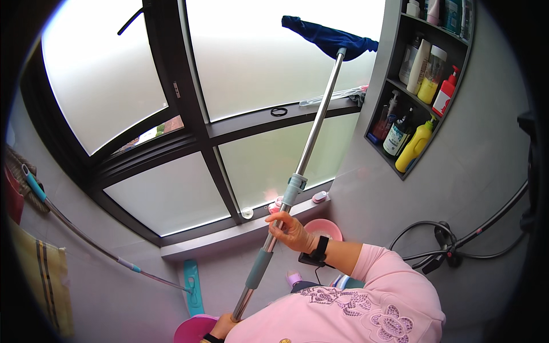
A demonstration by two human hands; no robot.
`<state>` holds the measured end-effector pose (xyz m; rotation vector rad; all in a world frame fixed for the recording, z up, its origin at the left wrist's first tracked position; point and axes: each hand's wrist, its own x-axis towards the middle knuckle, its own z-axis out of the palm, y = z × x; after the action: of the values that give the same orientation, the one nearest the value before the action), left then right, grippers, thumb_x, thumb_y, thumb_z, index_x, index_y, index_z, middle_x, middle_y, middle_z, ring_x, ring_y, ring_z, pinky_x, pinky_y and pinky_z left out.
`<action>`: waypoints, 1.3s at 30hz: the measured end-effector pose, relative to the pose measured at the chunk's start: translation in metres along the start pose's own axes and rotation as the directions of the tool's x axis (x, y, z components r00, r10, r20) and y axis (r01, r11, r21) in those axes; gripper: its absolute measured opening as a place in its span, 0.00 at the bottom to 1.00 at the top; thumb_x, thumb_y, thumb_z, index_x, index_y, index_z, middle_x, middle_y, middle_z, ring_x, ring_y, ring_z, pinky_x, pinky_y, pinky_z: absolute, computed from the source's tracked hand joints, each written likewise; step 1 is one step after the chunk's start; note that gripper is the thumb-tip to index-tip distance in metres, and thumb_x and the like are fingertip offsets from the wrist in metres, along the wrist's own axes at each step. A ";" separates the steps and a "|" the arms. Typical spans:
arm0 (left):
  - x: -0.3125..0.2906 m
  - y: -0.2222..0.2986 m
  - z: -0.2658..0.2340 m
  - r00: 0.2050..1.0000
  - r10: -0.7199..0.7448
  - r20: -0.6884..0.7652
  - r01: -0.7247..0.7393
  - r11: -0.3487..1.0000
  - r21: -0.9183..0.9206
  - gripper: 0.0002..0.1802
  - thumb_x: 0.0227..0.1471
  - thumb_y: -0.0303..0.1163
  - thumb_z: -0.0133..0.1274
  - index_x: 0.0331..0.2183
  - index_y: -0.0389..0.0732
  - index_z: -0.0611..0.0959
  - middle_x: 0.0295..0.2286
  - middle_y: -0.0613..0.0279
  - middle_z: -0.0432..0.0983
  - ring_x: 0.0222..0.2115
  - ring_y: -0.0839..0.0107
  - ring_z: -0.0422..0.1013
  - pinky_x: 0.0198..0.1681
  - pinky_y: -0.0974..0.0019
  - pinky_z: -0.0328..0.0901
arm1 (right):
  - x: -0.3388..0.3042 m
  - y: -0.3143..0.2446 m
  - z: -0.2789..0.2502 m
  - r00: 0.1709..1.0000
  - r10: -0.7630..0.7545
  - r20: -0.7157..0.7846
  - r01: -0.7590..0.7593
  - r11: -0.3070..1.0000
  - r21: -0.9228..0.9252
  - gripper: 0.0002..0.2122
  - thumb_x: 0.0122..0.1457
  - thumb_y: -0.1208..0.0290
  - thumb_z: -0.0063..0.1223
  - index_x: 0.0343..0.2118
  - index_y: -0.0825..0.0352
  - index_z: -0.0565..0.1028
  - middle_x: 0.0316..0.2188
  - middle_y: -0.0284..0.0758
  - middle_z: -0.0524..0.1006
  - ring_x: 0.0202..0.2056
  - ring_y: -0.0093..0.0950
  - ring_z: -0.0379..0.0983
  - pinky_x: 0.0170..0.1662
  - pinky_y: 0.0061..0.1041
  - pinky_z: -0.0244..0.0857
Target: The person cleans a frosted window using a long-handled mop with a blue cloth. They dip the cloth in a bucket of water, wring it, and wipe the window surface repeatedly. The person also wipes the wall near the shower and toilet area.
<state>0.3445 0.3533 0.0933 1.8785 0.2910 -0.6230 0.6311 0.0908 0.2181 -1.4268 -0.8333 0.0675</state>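
Note:
A long-handled mop stretches from low centre up to the frosted window (263, 63), its steel pole (311, 137) tilted to the right. The dark blue cloth head (331, 40) is at the upper pane; whether it presses on the glass I cannot tell. My right hand (290, 233), with a black band on the wrist, curls round the pole just below its grey-blue collar (294, 188). Lower down, below the grey grip sleeve (259, 268), my left hand (225, 327) is closed on the bottom of the pole, partly hidden by my pink top.
A wall niche (394, 86) with several bottles is at the upper right. A second mop with a turquoise flat head (193, 288) leans at the left, by a pink bucket (194, 328). There is a pink basin (323, 228) near the sill and a shower hose (423, 228) at right.

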 end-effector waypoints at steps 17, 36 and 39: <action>-0.087 -0.098 -0.006 0.858 -0.366 -0.360 0.346 0.930 -0.122 0.17 0.50 0.42 0.60 0.26 0.38 0.77 0.17 0.64 0.70 0.18 0.75 0.66 0.23 0.67 0.61 | -0.042 -0.004 0.065 0.891 0.175 0.418 -0.193 0.981 0.002 0.13 0.64 0.68 0.48 0.50 0.59 0.67 0.29 0.33 0.74 0.32 0.26 0.75 0.37 0.24 0.68; -0.112 -0.138 0.039 0.820 -0.439 -0.368 0.371 0.896 -0.244 0.17 0.48 0.46 0.60 0.26 0.41 0.80 0.17 0.61 0.72 0.18 0.70 0.67 0.23 0.62 0.63 | -0.073 -0.003 0.127 0.620 0.207 0.757 -0.131 0.978 -0.159 0.18 0.63 0.62 0.49 0.56 0.49 0.67 0.38 0.39 0.77 0.39 0.37 0.77 0.43 0.32 0.70; -0.103 -0.136 0.033 0.834 -0.405 -0.374 0.349 0.913 -0.211 0.18 0.48 0.47 0.60 0.26 0.41 0.80 0.17 0.60 0.72 0.18 0.69 0.67 0.23 0.61 0.63 | -0.053 -0.012 0.115 0.738 0.190 0.647 -0.076 0.977 -0.200 0.20 0.61 0.66 0.52 0.57 0.50 0.67 0.38 0.39 0.77 0.39 0.37 0.77 0.44 0.32 0.70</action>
<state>0.1846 0.3848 0.0329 1.8194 0.9796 -0.4444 0.5258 0.1575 0.1953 -1.6358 -1.3427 0.6732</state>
